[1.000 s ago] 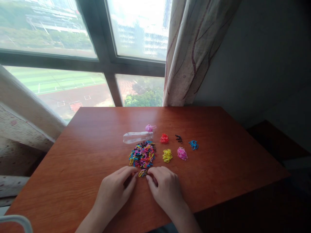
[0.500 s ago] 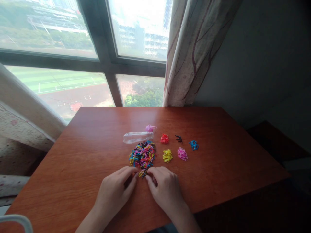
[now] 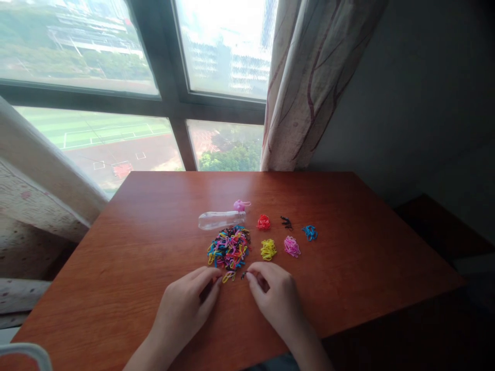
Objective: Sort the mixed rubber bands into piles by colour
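A heap of mixed-colour small rubber bands [image 3: 229, 247] lies on the wooden table. At its near edge are a few loose yellow and pink bands [image 3: 228, 277]. My left hand [image 3: 189, 296] is closed in a pinch just left of these; what its fingertips hold, if anything, is too small to make out. My right hand [image 3: 276, 291] pinches black rubber bands [image 3: 244, 275] between thumb and forefinger, right of the loose ones. Sorted piles lie to the right: red bands [image 3: 263, 222], yellow bands [image 3: 268, 249], pink bands [image 3: 292, 247], black bands [image 3: 286, 222] and blue bands [image 3: 310, 233].
Behind the heap a clear plastic bottle [image 3: 220, 220] lies on its side, with a pink cap [image 3: 240, 205] by its mouth. The table [image 3: 367, 247] reaches to the window, with curtains [image 3: 297, 103] at both sides. A white curved tube [image 3: 27, 349] shows at lower left.
My right hand has moved right, drawing black bands away from the loose yellow and pink ones. The left hand has stayed nearly in place. The whole view has shifted slightly.
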`<state>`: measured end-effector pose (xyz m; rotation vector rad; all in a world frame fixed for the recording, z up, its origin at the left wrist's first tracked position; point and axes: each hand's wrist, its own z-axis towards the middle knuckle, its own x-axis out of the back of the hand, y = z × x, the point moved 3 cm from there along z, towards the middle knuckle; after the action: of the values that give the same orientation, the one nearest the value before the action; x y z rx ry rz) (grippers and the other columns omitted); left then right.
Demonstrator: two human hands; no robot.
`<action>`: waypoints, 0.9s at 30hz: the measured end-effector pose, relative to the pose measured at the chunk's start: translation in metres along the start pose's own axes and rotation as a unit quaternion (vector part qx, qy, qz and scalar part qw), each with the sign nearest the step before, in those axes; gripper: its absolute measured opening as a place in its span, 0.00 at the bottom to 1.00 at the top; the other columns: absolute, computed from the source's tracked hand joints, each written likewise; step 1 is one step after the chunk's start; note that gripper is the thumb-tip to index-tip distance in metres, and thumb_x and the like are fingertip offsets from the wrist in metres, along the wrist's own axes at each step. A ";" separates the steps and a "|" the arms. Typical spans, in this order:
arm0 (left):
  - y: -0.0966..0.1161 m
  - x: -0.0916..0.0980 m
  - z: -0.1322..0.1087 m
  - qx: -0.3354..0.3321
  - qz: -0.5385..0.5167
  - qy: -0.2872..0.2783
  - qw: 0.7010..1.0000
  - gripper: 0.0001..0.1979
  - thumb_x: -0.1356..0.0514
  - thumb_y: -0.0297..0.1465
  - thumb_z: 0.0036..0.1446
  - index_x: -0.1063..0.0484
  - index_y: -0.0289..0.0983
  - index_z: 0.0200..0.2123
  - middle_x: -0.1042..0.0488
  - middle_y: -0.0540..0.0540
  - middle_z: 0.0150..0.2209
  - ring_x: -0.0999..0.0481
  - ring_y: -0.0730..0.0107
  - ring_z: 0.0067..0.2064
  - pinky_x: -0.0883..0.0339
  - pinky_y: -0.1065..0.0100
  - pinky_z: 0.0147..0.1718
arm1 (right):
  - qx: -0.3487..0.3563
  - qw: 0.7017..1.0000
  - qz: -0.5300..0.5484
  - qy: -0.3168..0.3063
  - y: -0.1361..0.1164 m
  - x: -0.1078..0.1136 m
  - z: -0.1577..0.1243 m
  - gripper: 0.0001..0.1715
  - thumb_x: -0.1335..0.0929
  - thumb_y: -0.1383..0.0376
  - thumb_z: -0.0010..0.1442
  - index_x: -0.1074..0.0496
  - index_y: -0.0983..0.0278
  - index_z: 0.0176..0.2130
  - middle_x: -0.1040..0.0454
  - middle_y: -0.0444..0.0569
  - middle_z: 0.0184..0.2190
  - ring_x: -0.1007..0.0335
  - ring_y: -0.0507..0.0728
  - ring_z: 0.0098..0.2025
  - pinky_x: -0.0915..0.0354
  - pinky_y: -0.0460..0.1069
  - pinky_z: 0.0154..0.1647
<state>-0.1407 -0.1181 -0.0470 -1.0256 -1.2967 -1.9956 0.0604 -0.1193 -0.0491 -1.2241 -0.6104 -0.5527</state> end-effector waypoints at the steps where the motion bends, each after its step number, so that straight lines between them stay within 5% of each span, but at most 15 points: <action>1: 0.000 0.000 0.000 -0.002 0.003 0.002 1.000 0.10 0.46 0.32 0.63 0.24 0.43 0.38 0.18 0.50 0.37 0.18 0.68 0.35 0.27 0.72 0.33 | -0.006 1.000 0.000 0.014 0.007 0.008 0.004 0.08 0.35 0.66 0.63 0.26 0.60 0.34 0.26 0.44 0.26 0.32 0.53 0.29 0.42 0.46 0.32; 10: 0.000 0.000 0.000 -0.006 0.001 -0.004 1.000 0.09 0.47 0.32 0.63 0.25 0.43 0.39 0.19 0.51 0.36 0.18 0.69 0.34 0.28 0.72 0.32 | -0.086 0.976 -0.177 0.095 0.079 0.076 0.074 0.08 0.34 0.62 0.61 0.25 0.60 0.33 0.27 0.44 0.24 0.33 0.54 0.27 0.45 0.47 0.29; 17: 0.000 0.000 -0.001 -0.010 0.006 -0.003 1.000 0.09 0.46 0.32 0.64 0.26 0.42 0.39 0.19 0.52 0.36 0.18 0.69 0.35 0.28 0.72 0.32 | -0.089 0.975 -0.189 0.078 0.092 0.070 0.088 0.07 0.33 0.65 0.59 0.24 0.60 0.35 0.27 0.43 0.24 0.33 0.54 0.27 0.49 0.47 0.27; 27: 0.001 -0.002 -0.001 -0.016 0.005 0.009 1.000 0.09 0.46 0.31 0.64 0.26 0.43 0.39 0.19 0.52 0.36 0.19 0.70 0.35 0.29 0.73 0.32 | -0.058 0.985 -0.126 0.104 0.065 0.060 0.054 0.09 0.35 0.62 0.62 0.25 0.61 0.35 0.28 0.43 0.24 0.33 0.53 0.26 0.44 0.46 0.30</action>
<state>-0.1395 -0.1195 -0.0484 -1.0254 -1.2504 -2.0197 0.1411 -0.0546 -0.0403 -1.1864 -0.5648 -0.9286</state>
